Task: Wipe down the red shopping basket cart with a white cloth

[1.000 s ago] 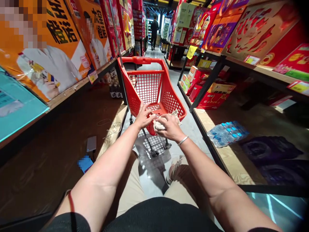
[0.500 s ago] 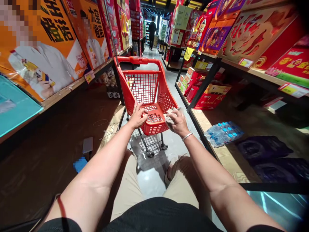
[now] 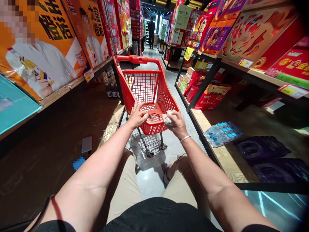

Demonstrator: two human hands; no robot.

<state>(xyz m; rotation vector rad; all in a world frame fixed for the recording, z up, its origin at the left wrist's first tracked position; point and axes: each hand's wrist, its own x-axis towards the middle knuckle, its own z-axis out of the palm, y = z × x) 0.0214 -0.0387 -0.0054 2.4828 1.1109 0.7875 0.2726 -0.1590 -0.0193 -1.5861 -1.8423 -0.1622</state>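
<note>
With our left hand point(image 3: 137, 116) gripping the cart point(image 3: 145, 87) rim and right hand point(image 3: 178, 125) clenching the cloth point(image 3: 167, 118), hard pressure could roll the cart away.

The red plastic mesh shopping cart point(image 3: 147, 93) has a smooth, slightly glossy finish. The crumpled off-white cloth rag point(image 3: 167, 118) looks soft and matt. The pale wooden shelf board point(image 3: 227, 158) shows raw grain. The grey polished floor point(image 3: 149, 174) gleams. The clear plastic-wrapped water bottle pack point(image 3: 222, 132) shines.
</note>
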